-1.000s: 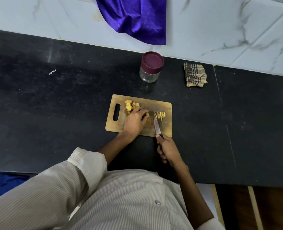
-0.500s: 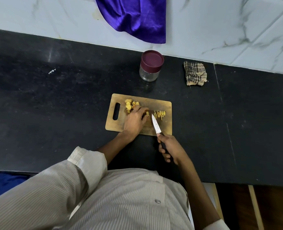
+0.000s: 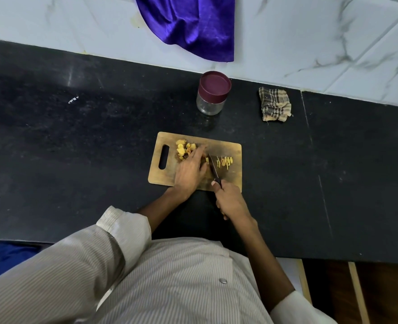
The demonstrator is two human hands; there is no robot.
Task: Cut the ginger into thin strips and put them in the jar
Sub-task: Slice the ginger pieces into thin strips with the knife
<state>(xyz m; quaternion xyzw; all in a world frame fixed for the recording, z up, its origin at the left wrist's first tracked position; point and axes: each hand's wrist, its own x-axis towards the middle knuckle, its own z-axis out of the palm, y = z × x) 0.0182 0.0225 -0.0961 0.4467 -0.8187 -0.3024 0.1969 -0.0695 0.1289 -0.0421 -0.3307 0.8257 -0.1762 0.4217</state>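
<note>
My left hand point(image 3: 189, 170) lies on the wooden cutting board point(image 3: 226, 178), fingertips pressing down a small ginger piece point(image 3: 207, 160) just left of the blade. My right hand point(image 3: 231, 200) is clenched around the handle of the knife point(image 3: 213, 167), its tip pointing away from me. Cut strips point(image 3: 225, 161) lie right of the blade; uncut ginger chunks point(image 3: 184, 148) sit by my left fingers. The jar point(image 3: 213, 93), lid on, stands beyond the board on the black counter point(image 3: 76, 148), a checked cloth point(image 3: 275, 105) to its right.
</note>
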